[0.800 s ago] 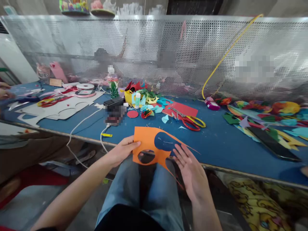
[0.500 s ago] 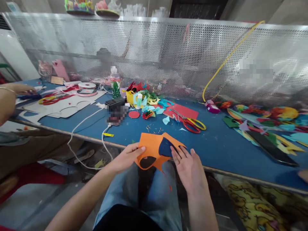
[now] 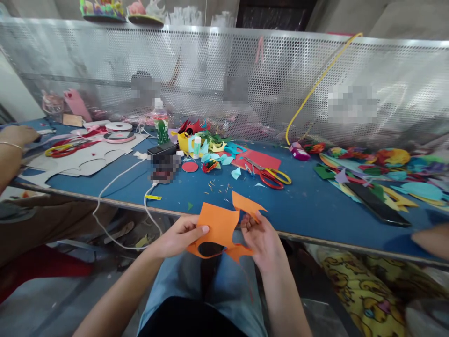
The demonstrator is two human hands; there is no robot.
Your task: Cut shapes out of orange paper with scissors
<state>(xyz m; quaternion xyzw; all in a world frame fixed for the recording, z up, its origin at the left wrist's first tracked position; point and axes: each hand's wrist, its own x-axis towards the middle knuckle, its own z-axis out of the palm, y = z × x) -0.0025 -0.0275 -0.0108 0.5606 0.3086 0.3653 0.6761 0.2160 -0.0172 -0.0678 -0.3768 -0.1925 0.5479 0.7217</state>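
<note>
A sheet of orange paper (image 3: 218, 221) with rounded cut-outs is held above my lap, just in front of the table edge. My left hand (image 3: 180, 238) pinches its left side, thumb on top. At the right, the fingers of my right hand (image 3: 261, 241) are curled, with the thumb against the paper's upper right strip. Through the holes I see the table and my lap. Red-and-yellow-handled scissors (image 3: 268, 175) lie on the table beyond my right hand, by a red sheet (image 3: 268, 160). A red paper disc (image 3: 190, 167) lies farther left.
Paper scraps (image 3: 219, 149), a glue stick (image 3: 197, 146) and a bottle (image 3: 161, 124) stand or lie ahead on the blue table (image 3: 308, 206). White cables (image 3: 100, 196) hang over its edge at left. A black phone (image 3: 377, 203) lies right. Other people's arms (image 3: 12, 150) reach in at both sides.
My right hand has changed from spread fingers to a curled grip on the orange paper's right side. The paper has tilted, its right strip lifting apart. The view has shifted slightly right.
</note>
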